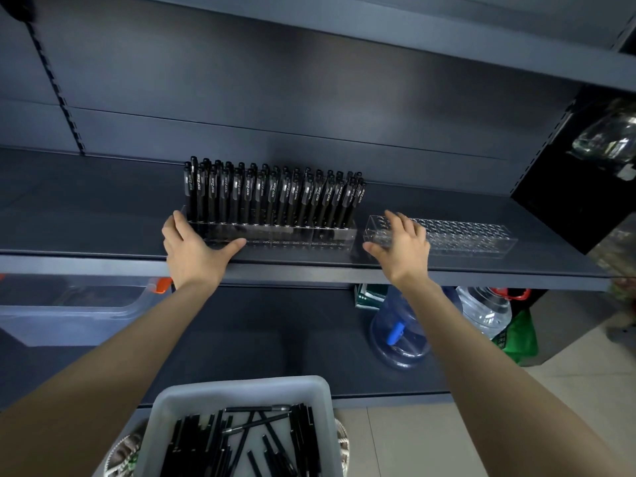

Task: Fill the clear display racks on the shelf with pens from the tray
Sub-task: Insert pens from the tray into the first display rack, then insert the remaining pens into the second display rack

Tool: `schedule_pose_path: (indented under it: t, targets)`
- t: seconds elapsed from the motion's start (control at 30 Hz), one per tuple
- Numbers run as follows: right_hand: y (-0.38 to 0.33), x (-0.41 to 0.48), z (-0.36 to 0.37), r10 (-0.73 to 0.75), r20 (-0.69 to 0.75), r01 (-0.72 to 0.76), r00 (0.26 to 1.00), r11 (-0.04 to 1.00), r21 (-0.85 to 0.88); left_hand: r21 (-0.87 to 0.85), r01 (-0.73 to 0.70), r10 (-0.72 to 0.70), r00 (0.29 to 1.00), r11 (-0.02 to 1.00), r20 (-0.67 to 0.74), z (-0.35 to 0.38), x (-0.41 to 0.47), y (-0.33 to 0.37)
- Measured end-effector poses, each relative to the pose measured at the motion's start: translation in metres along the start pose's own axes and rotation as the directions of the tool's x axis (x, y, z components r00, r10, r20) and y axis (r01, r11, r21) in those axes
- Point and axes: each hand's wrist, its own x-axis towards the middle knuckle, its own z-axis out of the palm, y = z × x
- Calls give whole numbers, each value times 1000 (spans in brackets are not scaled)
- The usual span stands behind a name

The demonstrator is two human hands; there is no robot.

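The full rack sits on the dark shelf, towards the front edge, and it's packed with black pens standing upright, caps up, in a few rows. Just right of the full rack, with a small gap between them, there's the empty rack, same clear plastic, all its holes open.

The person's left hand is on the full rack's left end. The fingers are pretty straight and held together against the end wall, and the thumb is stretched way out along the bottom of the front face. So it's more of a press around the corner than a real grip.

The right hand is on the end of the empty rack nearest the full rack. Its fingers are slightly spread and curled over the top, with the thumb against the front face, so it's holding that end.

Below the full rack and nearer the person is the grey tray, with loose pens lying in it every which way.

Other stuff: under the full rack runs a lower shelf. Down and left of the full rack is a clear storage bin with an orange latch. Down and right of it are a blue water jug, a clear bottle and a green bag.
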Motion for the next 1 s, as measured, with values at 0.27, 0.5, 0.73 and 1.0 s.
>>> schedule_pose_path:
  t: [0.27,0.5,0.73,1.0]
  targets:
    - [27,16,12,52,79,-45,996,996,-83,-6,51,-51,997,999,-64,14,11,8]
    - [33,21,18,16,-55,-19,998,998,-65,23,71,-70,996,997,-63,34,30,22]
    - [39,25,25,4,-126,-10,992,999,-44,23,76,-74,996,997,-57,49,42,28]
    - [4,11,32,-64,-114,59,991,997,-47,-39,68,-67,998,997,8,43,39,25]
